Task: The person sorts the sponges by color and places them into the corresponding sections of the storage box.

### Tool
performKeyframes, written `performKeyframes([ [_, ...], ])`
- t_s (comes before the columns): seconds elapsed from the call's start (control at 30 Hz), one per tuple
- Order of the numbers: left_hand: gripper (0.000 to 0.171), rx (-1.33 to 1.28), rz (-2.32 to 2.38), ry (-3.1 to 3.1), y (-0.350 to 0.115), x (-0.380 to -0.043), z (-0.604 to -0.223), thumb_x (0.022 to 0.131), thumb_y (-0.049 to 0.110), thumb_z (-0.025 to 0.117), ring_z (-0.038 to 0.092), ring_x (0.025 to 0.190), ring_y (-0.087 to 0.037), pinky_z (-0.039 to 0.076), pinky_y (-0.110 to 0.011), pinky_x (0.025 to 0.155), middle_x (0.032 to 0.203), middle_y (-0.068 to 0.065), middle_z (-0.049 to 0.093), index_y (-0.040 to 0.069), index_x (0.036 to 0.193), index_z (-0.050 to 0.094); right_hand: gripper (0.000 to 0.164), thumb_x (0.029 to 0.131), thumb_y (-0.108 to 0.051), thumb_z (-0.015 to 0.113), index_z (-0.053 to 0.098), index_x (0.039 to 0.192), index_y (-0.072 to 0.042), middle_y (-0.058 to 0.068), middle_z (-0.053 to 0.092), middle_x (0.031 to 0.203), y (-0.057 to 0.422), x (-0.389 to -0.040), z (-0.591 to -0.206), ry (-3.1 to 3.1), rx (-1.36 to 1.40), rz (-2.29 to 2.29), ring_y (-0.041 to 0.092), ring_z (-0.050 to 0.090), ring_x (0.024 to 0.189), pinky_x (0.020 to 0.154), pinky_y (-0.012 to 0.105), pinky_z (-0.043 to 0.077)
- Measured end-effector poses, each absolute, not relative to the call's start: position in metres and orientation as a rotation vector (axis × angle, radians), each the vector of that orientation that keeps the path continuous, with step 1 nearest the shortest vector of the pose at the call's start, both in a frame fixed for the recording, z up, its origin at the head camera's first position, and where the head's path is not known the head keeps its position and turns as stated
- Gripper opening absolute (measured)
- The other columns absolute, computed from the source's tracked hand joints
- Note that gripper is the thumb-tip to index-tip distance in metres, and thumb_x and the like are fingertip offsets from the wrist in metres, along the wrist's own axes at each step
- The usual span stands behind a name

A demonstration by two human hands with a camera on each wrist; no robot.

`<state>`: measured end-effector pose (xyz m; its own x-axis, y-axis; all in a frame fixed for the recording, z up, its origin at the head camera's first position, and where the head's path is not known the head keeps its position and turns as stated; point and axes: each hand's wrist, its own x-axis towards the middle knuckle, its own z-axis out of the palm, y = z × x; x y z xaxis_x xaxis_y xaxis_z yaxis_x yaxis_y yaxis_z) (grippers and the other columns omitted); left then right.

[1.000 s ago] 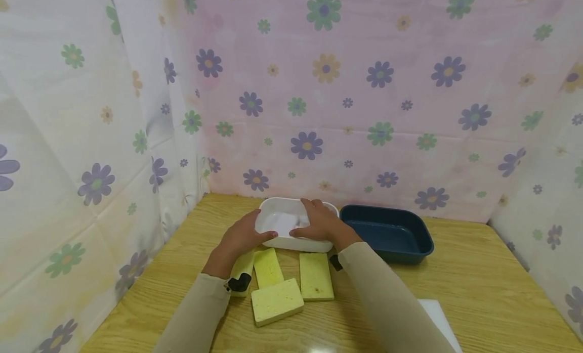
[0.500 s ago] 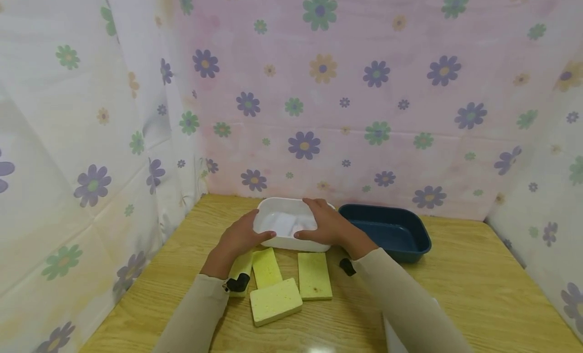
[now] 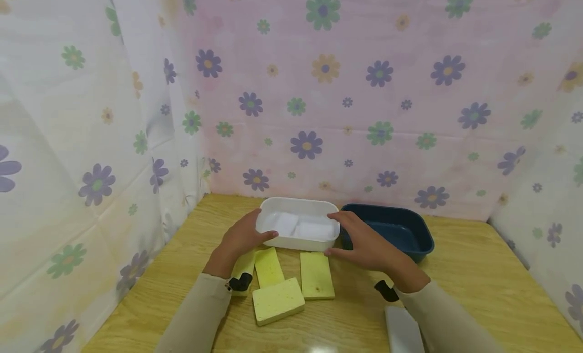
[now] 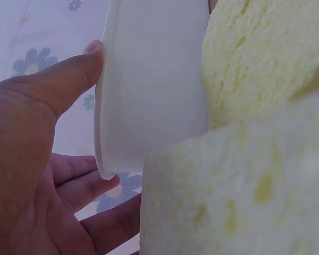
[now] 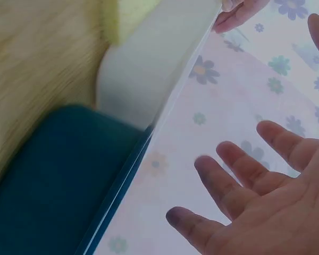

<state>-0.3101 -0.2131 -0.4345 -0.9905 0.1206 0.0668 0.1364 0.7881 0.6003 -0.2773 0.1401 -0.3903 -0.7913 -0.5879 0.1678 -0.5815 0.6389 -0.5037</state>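
Note:
A white rectangular tub (image 3: 298, 243) stands near the back of the wooden table, with two white foam-like blocks (image 3: 314, 230) lying side by side inside. My left hand (image 3: 240, 237) grips the tub's left end, its thumb on the front rim and its fingers at the end wall; the left wrist view also shows that thumb (image 4: 74, 74) against the rim. At the tub's right end, my right hand (image 3: 364, 244) hovers with fingers spread and nothing held. In the right wrist view its fingers (image 5: 218, 180) are straight and apart from the tub wall.
A dark blue tub (image 3: 421, 244) stands right beside the white one. Several yellow sponges lie in front, including one sponge (image 3: 278, 301) nearest me and another sponge (image 3: 317, 276) farther right. A white slab (image 3: 403, 330) lies by my right forearm. Flowered cloth (image 3: 346, 90) hangs behind the table.
My right hand has moved right, from over the tub's inside to its right end, uncovering the blocks. More of the white slab now shows. My left hand stays in place.

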Motion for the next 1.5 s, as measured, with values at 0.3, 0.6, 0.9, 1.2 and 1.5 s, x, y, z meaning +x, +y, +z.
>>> performKeyframes([
  [0.3,0.095,-0.206,-0.964,-2.958,-0.213,-0.310,-0.433,0.089,0.059,0.075,0.054,0.136,-0.037,0.045,-0.061,0.107,0.155,-0.012,0.052,0.011,0.161,0.035,0.083,0.088,-0.067,0.070,0.042,0.156,-0.029,0.002,0.043,0.160,0.198,-0.235,-0.394,2.949,-0.975,-0.822,0.030,0.048,0.143,0.106,0.058,0.048],
  [0.6,0.094,-0.206,-0.969,-2.956,-0.214,-0.310,-0.434,0.088,0.060,0.075,0.056,0.134,-0.036,0.046,-0.060,0.105,0.153,-0.011,0.054,0.013,0.160,0.037,0.049,0.096,-0.044,0.073,0.055,0.141,-0.037,-0.015,0.059,0.139,0.258,-0.205,-0.406,2.988,-0.979,-0.846,0.014,0.061,0.125,0.092,0.042,0.057],
  [0.9,0.096,-0.188,-0.969,-2.972,-0.215,-0.311,-0.436,0.088,0.061,0.074,0.054,0.136,-0.036,0.045,-0.061,0.106,0.156,-0.011,0.051,0.013,0.161,0.034,0.049,0.099,-0.021,0.073,0.056,0.144,-0.027,0.001,0.061,0.140,0.305,-0.189,-0.429,2.732,-0.853,-1.128,0.003,0.061,0.121,0.087,0.031,0.058],
  [1.2,0.104,-0.160,-0.958,-2.985,-0.223,-0.314,-0.429,0.088,0.065,0.073,0.046,0.143,-0.040,0.041,-0.064,0.110,0.163,-0.014,0.042,0.011,0.164,0.028,0.062,0.095,-0.014,0.075,0.048,0.152,-0.011,0.005,0.061,0.145,0.344,-0.185,-0.454,2.608,-0.677,-1.251,0.002,0.060,0.120,0.085,0.027,0.057],
  [1.5,0.104,-0.191,-1.019,-2.980,-0.215,-0.314,-0.434,0.087,0.066,0.074,0.048,0.142,-0.040,0.041,-0.063,0.110,0.162,-0.013,0.043,0.011,0.163,0.029,0.073,0.102,-0.014,0.066,0.026,0.163,-0.007,-0.009,0.045,0.159,0.369,-0.181,-0.460,2.193,-0.445,-1.312,-0.021,0.043,0.127,0.094,0.015,0.049],
])
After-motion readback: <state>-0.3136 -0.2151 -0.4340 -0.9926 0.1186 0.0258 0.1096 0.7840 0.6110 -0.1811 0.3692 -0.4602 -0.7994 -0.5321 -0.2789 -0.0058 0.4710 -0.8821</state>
